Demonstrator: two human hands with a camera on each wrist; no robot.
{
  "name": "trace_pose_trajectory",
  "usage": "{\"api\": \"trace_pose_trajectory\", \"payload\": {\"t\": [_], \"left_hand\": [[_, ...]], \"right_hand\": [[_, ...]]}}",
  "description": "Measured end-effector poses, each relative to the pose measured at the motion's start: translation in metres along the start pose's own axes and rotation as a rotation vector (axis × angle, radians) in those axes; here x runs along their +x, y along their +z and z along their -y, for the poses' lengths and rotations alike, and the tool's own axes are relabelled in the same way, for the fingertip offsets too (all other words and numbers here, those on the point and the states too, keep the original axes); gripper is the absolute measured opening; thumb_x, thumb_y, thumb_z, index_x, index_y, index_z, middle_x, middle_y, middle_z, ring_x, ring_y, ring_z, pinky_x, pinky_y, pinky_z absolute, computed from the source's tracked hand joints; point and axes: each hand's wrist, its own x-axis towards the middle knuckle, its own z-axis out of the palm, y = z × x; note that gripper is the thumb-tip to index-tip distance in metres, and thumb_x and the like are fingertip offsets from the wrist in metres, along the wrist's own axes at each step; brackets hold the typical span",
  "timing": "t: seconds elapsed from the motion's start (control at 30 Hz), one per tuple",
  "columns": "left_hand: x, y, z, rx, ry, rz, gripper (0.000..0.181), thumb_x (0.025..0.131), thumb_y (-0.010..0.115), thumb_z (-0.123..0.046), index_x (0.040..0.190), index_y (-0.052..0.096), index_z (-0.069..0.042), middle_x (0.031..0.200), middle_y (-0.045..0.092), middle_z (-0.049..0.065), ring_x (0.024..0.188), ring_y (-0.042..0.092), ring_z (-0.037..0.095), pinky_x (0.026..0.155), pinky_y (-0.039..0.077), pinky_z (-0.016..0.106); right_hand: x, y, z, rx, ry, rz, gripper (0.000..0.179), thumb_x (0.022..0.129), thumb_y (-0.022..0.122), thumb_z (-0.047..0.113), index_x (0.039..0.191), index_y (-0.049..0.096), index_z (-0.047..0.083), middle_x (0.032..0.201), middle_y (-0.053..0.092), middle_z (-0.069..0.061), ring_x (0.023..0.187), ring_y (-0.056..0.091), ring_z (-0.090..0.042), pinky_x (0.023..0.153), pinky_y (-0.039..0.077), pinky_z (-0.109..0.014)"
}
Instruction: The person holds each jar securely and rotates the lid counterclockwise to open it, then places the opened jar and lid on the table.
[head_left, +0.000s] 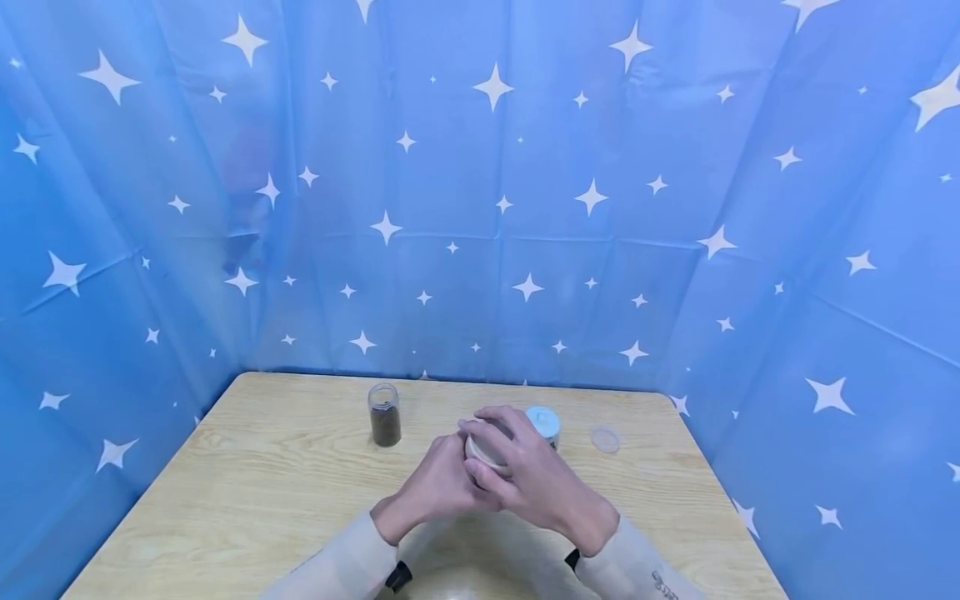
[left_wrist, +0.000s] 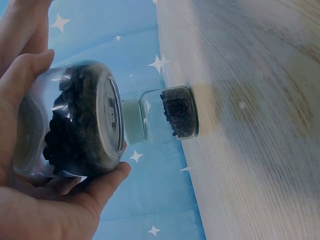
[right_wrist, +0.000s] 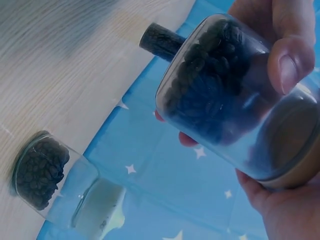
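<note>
Near the front middle of the table, my left hand (head_left: 438, 479) grips a clear glass jar (left_wrist: 82, 120) partly filled with dark beans (right_wrist: 215, 70). The jar is raised off the tabletop, its base visible in the left wrist view. My right hand (head_left: 536, 471) lies over the jar's top, fingers curled round its round lid (head_left: 486, 452). In the right wrist view the lid's rim looks tan, and the right hand (right_wrist: 295, 212) holds it from below. The lid appears seated on the jar; whether it is tight I cannot tell.
On the wooden table (head_left: 225, 500), a clear cylindrical jar (head_left: 386, 423) of dark contents stands uncovered at back left. Behind my right hand is a smaller bean jar (right_wrist: 42, 172) with a pale blue-green lid (head_left: 543, 422). A thin clear disc (head_left: 605, 439) lies right of it. Starry blue curtains (head_left: 450, 167) surround the table.
</note>
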Motion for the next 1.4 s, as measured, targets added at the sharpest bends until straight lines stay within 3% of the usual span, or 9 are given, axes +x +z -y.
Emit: {"api": "trace_pose_trajectory", "payload": {"t": [0.3,0.57,0.87,1.17,1.4], "left_hand": [[0.0,0.001,0.002,0.02,0.001,-0.041,0.077,0.08,0.107,-0.041,0.146,0.071,-0.023,0.126,0.084,-0.005,0.108,0.08,0.005,0.092,0.067,0.027],[-0.001,-0.004,0.0,0.023,0.001,-0.038,0.08,0.081,0.102,-0.027,0.152,0.067,-0.014,0.129,0.083,0.003,0.103,0.08,0.005,0.087,0.067,0.024],[0.0,-0.005,0.001,0.057,0.004,-0.057,0.077,0.08,0.102,-0.021,0.147,0.066,-0.01,0.12,0.084,0.004,0.096,0.077,0.002,0.08,0.065,0.023],[0.002,-0.002,0.003,0.089,0.011,-0.072,0.081,0.077,0.106,-0.024,0.147,0.068,-0.009,0.118,0.084,0.003,0.098,0.077,0.004,0.082,0.064,0.023],[0.001,-0.004,0.004,0.071,0.017,-0.045,0.08,0.084,0.103,-0.03,0.153,0.065,-0.012,0.127,0.082,0.002,0.103,0.078,0.004,0.085,0.066,0.023]], "right_hand": [[0.001,-0.002,0.001,0.025,0.054,0.016,0.044,0.124,0.05,0.014,0.16,0.072,0.028,0.16,0.069,-0.011,0.147,0.069,-0.031,0.114,0.065,-0.054],[0.0,-0.002,0.004,-0.014,0.025,0.0,0.046,0.12,0.061,0.021,0.166,0.065,0.019,0.162,0.067,-0.015,0.15,0.067,-0.032,0.115,0.065,-0.052],[-0.001,0.0,0.013,-0.1,0.053,-0.009,0.051,0.12,0.067,0.04,0.168,0.063,0.024,0.164,0.065,-0.015,0.15,0.066,-0.034,0.113,0.066,-0.055],[0.0,0.0,0.013,-0.118,0.044,-0.018,0.049,0.119,0.068,0.038,0.165,0.065,0.02,0.162,0.066,-0.015,0.149,0.067,-0.035,0.114,0.065,-0.055],[-0.001,0.001,0.009,-0.102,0.009,-0.025,0.046,0.12,0.068,0.034,0.163,0.065,0.019,0.161,0.066,-0.015,0.148,0.067,-0.035,0.114,0.065,-0.055]]}}
